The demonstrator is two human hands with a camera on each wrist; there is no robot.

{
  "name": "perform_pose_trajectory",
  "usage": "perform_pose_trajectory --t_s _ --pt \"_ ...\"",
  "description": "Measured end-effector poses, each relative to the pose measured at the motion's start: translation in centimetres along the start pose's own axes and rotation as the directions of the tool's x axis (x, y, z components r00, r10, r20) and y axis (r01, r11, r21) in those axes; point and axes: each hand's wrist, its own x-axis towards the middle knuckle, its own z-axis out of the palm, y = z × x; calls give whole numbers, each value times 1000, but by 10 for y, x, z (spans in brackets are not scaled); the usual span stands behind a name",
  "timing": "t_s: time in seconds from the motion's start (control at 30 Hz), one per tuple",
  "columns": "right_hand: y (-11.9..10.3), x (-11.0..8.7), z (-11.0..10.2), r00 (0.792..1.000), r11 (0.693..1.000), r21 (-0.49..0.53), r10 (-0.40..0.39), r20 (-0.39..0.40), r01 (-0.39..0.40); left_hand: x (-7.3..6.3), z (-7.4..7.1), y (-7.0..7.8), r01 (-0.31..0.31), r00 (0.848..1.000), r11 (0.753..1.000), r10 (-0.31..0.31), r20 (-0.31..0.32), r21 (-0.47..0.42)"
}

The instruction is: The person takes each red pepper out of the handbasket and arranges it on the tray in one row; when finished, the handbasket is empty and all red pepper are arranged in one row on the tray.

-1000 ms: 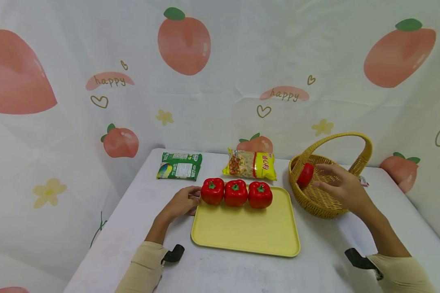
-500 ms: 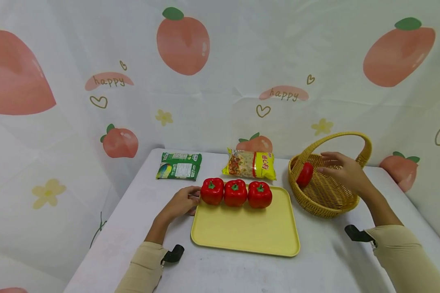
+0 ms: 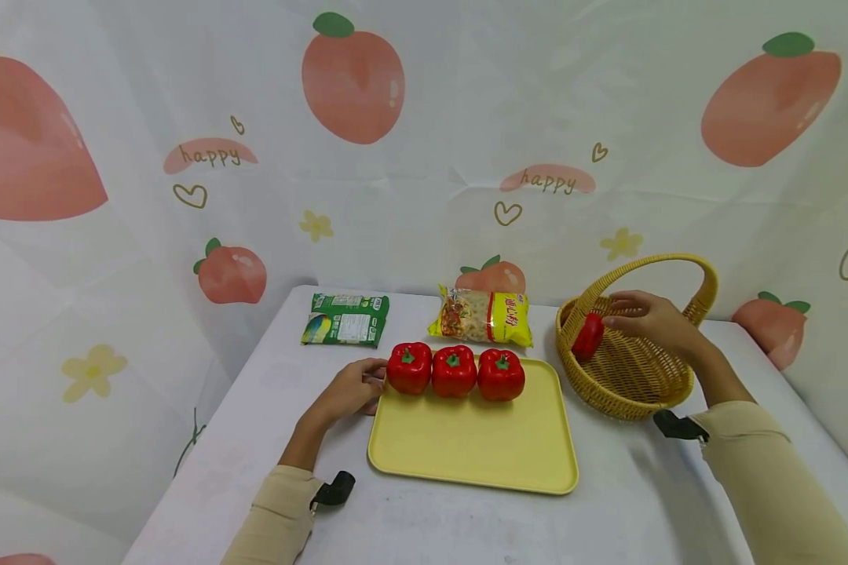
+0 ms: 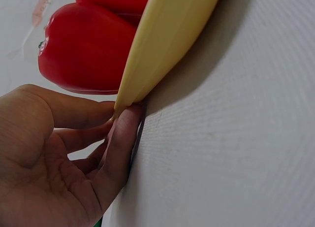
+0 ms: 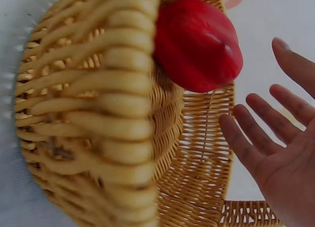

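Note:
Three red bell peppers (image 3: 455, 377) stand in a row along the back left of a yellow tray (image 3: 473, 447). At the tray's left edge my left hand (image 3: 350, 388) pinches the rim, thumb above and fingers beneath, as the left wrist view shows. Over the wicker basket (image 3: 608, 402) my right hand (image 3: 656, 322) hovers with its fingers spread. Another red bell pepper (image 5: 199, 45) lies against the basket's left inner side. The right wrist view shows a gap between the fingertips (image 5: 238, 126) and that pepper, and nothing is held there.
Behind the tray lie a green packet (image 3: 346, 319) and a yellow packet of noodles (image 3: 482, 316). The basket's tall handle (image 3: 667, 257) arches above its opening. A printed cloth (image 3: 424, 157) hangs at the table's back edge.
My right hand has shifted back and forward over the basket, then left toward the pepper inside, its forearm following. My left hand and the tray have stayed put.

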Motion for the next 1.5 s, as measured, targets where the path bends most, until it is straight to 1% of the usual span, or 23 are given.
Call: perform_pose_trajectory --t_s 0.2,0.43,0.63,0.83,1.03,1.4,1.5 --pt "4 8 -3 998 999 31 29 57 -31 0 0 -1 0 1000 1000 0 0 2" --pt "10 13 -2 989 994 75 63 134 -74 1 -1 -2 -3 1000 1000 3 1 3" --pt "11 15 2 979 986 121 92 180 -115 0 -1 -1 -9 1000 1000 9 8 -3" --pt "9 18 6 971 979 145 113 212 -145 1 0 0 -1 1000 1000 1 4 -4" --pt "11 21 10 966 974 160 121 226 -160 1 1 0 7 1000 1000 -7 3 -3" --pt "17 25 13 969 976 157 117 218 -153 1 1 -1 3 1000 1000 -2 -3 4" --pt "17 26 14 969 972 178 113 219 -154 1 1 -2 4 1000 1000 -4 -6 2"
